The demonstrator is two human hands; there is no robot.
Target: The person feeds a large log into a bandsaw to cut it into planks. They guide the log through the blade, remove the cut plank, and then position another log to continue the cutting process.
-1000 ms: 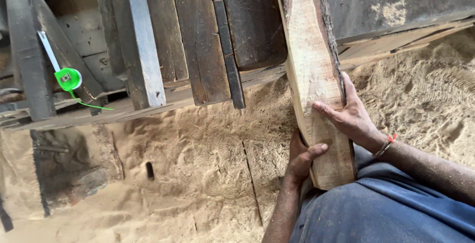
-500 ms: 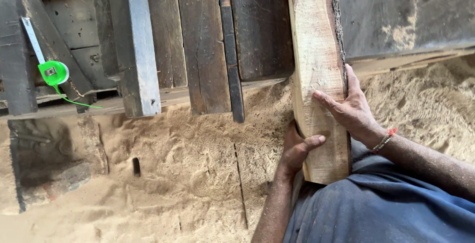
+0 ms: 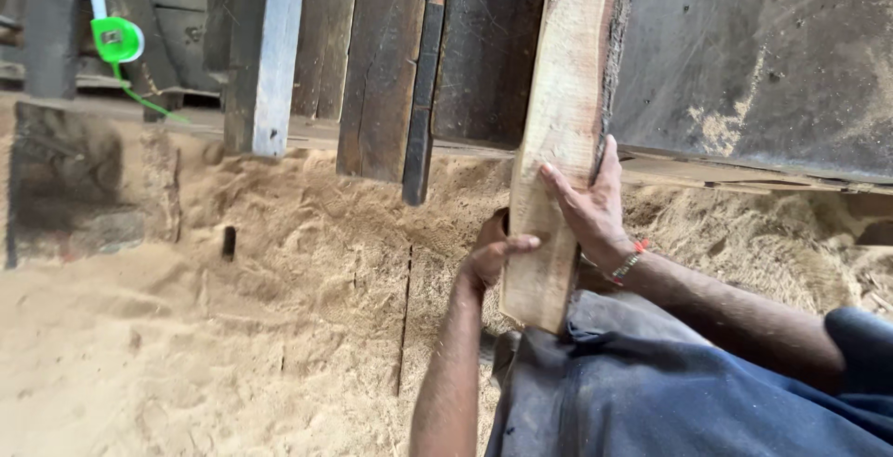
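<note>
A long pale rough-sawn plank with bark along its right edge stands on end, reaching from my lap up past the top of the frame. My left hand grips its lower left edge, thumb across the face. My right hand lies flat over the plank's face and right edge, a red band on the wrist. The plank's bottom end rests against my blue trousers.
Sawdust covers the bench surface. Several dark boards and a grey painted post stand behind it. A green tape measure hangs at upper left. A large dark panel fills the upper right.
The view has shifted so the plank and both hands sit further right and higher. Both hands keep the same hold on the plank.
</note>
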